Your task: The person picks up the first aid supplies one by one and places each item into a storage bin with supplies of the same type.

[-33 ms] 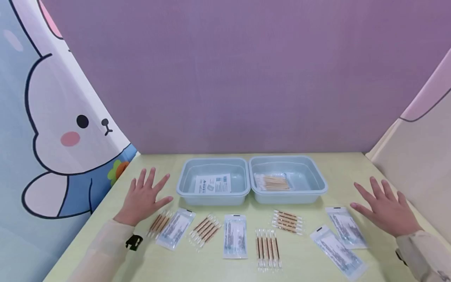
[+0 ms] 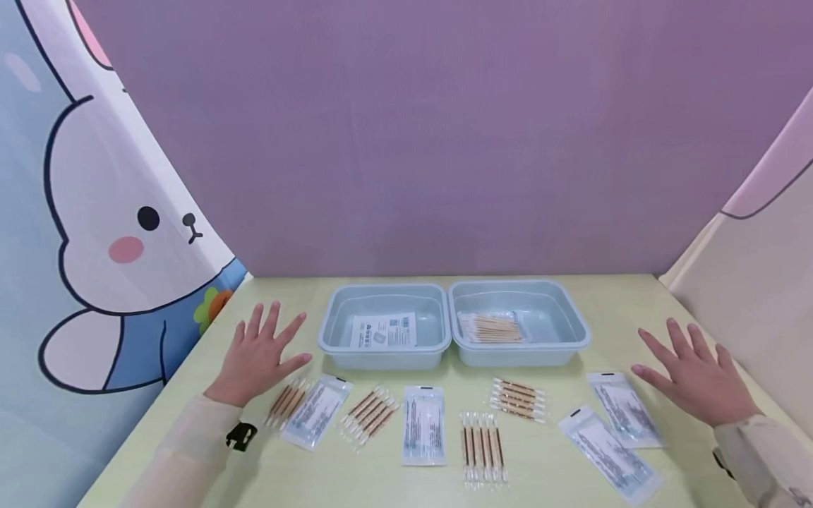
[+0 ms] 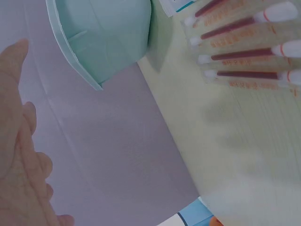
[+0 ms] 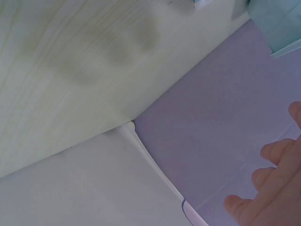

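My left hand (image 2: 259, 356) is spread with straight fingers over the table's left side, holding nothing. Nearest to it lie a clear pack of brown-stick cotton swabs (image 2: 287, 402) and a printed sachet (image 2: 317, 411). On the far right my right hand (image 2: 701, 377) is likewise spread and holds nothing, beside two more printed sachets (image 2: 624, 409), one partly over the other. Between the hands lie another swab pack (image 2: 370, 416), an upright sachet (image 2: 424, 427), and two further swab packs, one upright (image 2: 484, 450) and one sideways (image 2: 519, 400). Both wrist views show only part of each hand.
Two light-blue plastic trays stand side by side at the back. The left tray (image 2: 384, 360) contains a white printed packet (image 2: 383, 331); the right tray (image 2: 517, 356) contains a clear bag of wooden-stick swabs (image 2: 494, 329). A purple panel (image 2: 444, 141) rises behind; printed cloths flank the table.
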Available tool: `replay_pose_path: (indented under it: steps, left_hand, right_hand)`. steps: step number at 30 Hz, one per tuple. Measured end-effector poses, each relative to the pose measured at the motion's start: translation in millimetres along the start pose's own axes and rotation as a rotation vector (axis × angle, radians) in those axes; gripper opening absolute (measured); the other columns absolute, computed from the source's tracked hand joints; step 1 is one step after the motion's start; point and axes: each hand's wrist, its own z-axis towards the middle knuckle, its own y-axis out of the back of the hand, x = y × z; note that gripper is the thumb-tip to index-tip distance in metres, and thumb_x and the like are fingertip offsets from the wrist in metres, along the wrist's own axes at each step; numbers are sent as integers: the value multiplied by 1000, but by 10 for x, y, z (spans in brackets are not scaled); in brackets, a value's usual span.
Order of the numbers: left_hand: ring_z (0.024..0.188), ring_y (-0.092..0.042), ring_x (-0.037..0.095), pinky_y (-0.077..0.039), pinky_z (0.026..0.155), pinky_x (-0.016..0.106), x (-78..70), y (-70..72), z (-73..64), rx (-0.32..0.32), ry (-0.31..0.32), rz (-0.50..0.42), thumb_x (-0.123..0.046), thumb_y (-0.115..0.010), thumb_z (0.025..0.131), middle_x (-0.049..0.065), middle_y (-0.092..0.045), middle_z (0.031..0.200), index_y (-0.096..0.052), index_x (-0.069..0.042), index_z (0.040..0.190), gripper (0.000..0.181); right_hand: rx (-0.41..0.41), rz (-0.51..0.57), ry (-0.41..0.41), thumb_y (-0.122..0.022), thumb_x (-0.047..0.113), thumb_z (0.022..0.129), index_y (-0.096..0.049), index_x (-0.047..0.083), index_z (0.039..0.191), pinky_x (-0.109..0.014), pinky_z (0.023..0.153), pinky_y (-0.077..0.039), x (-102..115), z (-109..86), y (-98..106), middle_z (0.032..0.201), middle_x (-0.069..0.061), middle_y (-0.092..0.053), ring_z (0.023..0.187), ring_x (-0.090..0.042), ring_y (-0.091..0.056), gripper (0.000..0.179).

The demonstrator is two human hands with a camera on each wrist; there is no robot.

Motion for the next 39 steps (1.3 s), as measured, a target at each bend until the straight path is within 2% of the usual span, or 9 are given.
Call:
replay_pose_path:
  steps: [4,7,9,14,18,23,30,36,39]
  left_hand:
    - [136,-11,56,-16,101,70,7,-2,-3,38,26,-134,-47,-61,89,33,-19,151,-36,-9,147,74]
    - [136,-7,56,-14,101,71,8,4,14,103,72,-336,-46,-56,93,32,-16,152,-28,-6,150,75]
    - [137,-7,55,-13,102,69,10,10,38,144,99,-479,-45,-52,96,31,-14,152,-20,-4,152,76]
    - [136,-21,50,-21,103,66,-22,54,96,259,204,-731,-51,-43,98,29,-23,151,-4,-9,154,80]
    - [128,-38,49,-29,98,67,-48,59,120,345,292,-801,-54,-43,97,30,-38,143,-5,-8,154,82]
    - [105,-60,39,-34,92,67,-71,2,148,418,368,-878,-48,-46,98,27,-57,126,-10,-6,153,78]
    - [91,-66,29,-44,88,51,-158,-176,202,367,490,-1029,-41,-46,100,21,-65,113,-12,-8,154,71]
    - [85,-67,23,-46,85,44,-181,-292,190,352,583,-1070,-46,-46,99,18,-67,110,-11,-10,154,75]
    - [84,-66,22,-46,85,44,-162,-337,172,337,612,-1099,-46,-45,99,17,-66,112,-12,-11,154,74]
  right_hand:
    - [46,22,-19,-47,45,98,-21,7,152,-75,89,-19,-21,0,-5,144,-42,-17,129,-63,-13,71]
    - [120,84,-53,-47,44,99,-21,0,149,-72,81,-31,-45,2,4,139,-46,-20,120,-66,-27,72]
    - [162,158,-69,-50,42,98,-19,-5,148,-72,80,-33,-56,14,21,138,-47,-22,117,-66,-30,75]
    - [206,293,-92,-59,35,95,-18,-14,144,-68,81,-36,-62,38,74,128,-46,-38,111,-63,-40,80]
    - [270,336,-139,-62,33,93,-24,-16,141,-63,75,-42,-60,47,108,113,-41,-52,99,-59,-52,78]
    - [299,382,-173,-66,29,90,-30,-18,136,-56,74,-46,-61,71,99,100,-26,-63,91,-45,-60,74]
    - [406,414,-210,-68,29,89,-32,-21,132,-57,72,-47,-106,4,-1,101,-31,-59,91,-45,-58,75]
    - [463,418,-262,-69,33,87,-35,-21,130,-57,71,-46,-116,-94,-126,98,-29,-59,89,-41,-58,77]
    - [480,437,-293,-71,35,85,-34,-23,129,-52,71,-47,-104,-116,-181,99,-30,-60,88,-37,-59,81]
